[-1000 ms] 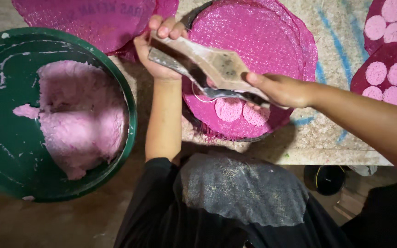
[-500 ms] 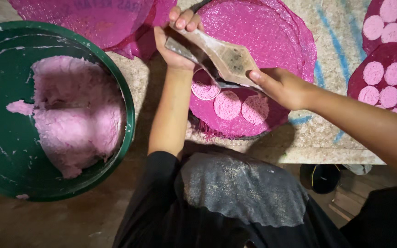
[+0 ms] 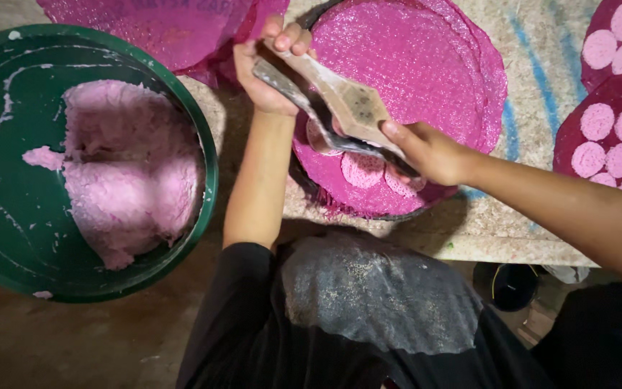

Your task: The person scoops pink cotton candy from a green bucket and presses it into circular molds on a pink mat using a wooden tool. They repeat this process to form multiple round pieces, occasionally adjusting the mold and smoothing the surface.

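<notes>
A person in a dark shirt (image 3: 368,310) leans over a round pink tray (image 3: 412,94) set on a pale mat (image 3: 534,216). At the tray's near edge, three pale pink discs (image 3: 363,170) lie side by side. Just above them the right hand (image 3: 430,150) is curled tight around one end of a wooden paddle (image 3: 343,97) and a metal blade (image 3: 304,108), both slanting across the tray. At the tray's left rim the left hand (image 3: 264,68) grips the other end, fingers wrapped over the wood and thumb beneath. Left of the tray sits a green basin (image 3: 8,209) holding a mound of pink dough (image 3: 131,169). Right of the tray, darker trays (image 3: 577,144) carry rows of the same discs. Beyond the tray's far left, more pink sheets (image 3: 160,29) lie heaped.
</notes>
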